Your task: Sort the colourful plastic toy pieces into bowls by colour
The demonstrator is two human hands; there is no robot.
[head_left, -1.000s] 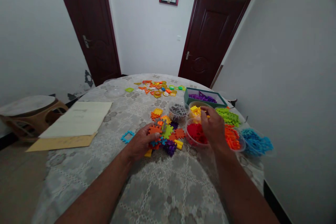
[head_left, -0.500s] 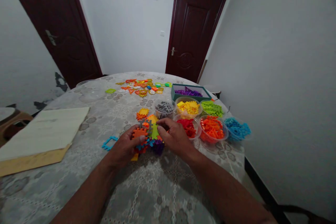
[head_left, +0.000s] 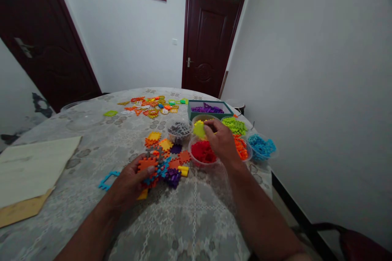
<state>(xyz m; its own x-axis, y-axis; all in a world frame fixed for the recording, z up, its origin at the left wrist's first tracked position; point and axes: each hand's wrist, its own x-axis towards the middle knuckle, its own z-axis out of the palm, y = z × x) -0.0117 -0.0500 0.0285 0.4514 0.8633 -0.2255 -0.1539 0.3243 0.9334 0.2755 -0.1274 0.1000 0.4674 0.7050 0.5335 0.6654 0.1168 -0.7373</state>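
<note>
Your right hand (head_left: 222,138) pinches the yellow-green piece (head_left: 199,129) near the red-filled bowl (head_left: 192,156); your left hand (head_left: 131,180), thumb on top, grips the orange piece (head_left: 147,164). Both seem light and stiff, so hold their edges.

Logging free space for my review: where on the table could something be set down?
Bare cloth shows between the forearms, and between the paper and blue frame. Crowded: from the left hand across the loose pieces to the tubs.

Single head-worn view, forward and down over nearby table (head_left: 183,224) toward far wall (head_left: 131,32).
</note>
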